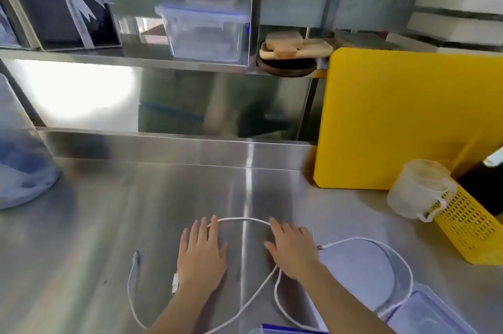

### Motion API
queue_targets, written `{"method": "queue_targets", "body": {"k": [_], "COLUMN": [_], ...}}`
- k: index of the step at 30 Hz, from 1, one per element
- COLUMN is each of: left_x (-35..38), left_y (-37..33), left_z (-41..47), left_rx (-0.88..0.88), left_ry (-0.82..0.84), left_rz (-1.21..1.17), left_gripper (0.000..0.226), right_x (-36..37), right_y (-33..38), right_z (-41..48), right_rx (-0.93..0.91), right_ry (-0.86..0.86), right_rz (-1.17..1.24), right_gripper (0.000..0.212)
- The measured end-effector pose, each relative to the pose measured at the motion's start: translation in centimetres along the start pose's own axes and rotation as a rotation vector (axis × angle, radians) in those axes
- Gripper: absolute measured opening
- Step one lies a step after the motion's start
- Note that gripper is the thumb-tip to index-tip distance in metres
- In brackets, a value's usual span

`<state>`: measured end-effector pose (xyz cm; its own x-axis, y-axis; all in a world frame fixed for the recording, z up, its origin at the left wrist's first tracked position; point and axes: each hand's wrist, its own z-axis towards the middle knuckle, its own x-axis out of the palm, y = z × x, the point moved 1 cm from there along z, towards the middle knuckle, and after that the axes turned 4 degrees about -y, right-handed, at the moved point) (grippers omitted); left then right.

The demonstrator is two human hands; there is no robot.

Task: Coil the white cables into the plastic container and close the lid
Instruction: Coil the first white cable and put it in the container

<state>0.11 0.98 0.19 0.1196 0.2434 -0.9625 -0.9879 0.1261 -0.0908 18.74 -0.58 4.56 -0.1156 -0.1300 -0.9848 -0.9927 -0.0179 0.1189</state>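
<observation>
White cables lie in loose loops across the steel counter. One loop arcs between my two hands; another strand curves over a clear plastic container at the lower right. A clear lid with a blue rim lies beside it at the bottom right. My left hand rests flat on the counter with fingers spread, over part of a cable. My right hand also lies flat, fingers spread, next to the container. Neither hand grips anything.
A yellow cutting board leans at the right, with a plastic jug and yellow perforated basket before it. A large water bottle stands at the left. Two clear lidded boxes sit on the back shelf.
</observation>
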Motion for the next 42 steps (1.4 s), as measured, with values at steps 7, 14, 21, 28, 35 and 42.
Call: {"method": "queue_targets", "body": {"k": [7,14,21,28,35,42], "left_x": [-0.8,-2.2,-7.8,-17.3,-24.0,-28.4], "left_y": [0.1,0.6,-0.3,-4.1,-4.6,-1.0], "left_z": [0.6,0.9,3.0,2.6,1.5,3.6], "left_rx": [-0.134,-0.256,-0.378,-0.026,-0.024,-0.302], "left_ry": [0.136,0.305,-0.039,0.059,-0.009,-0.291], "left_rz": [-0.093,-0.102,-1.092,-1.36,-1.791,-2.216], "left_gripper": [0.034,0.018,0.029,0.021,0.027,0.03], "right_x": [-0.3,-4.3,-8.5,-13.3,-17.3,-19.4], "right_y": [0.2,-0.4,-1.7,0.6,1.8,0.3], "right_z": [0.4,0.2,-0.7,-3.5,-6.0,-8.1], "right_rx": [0.048,0.268,0.288,-0.078,-0.103,-0.162], "right_ry": [-0.052,-0.353,-0.321,-0.5,-0.531,-0.4], "right_rz": [0.019,0.727,0.805,0.54,0.99,1.648], "right_gripper": [0.036,0.033,0.033,0.058,0.014,0.01]}}
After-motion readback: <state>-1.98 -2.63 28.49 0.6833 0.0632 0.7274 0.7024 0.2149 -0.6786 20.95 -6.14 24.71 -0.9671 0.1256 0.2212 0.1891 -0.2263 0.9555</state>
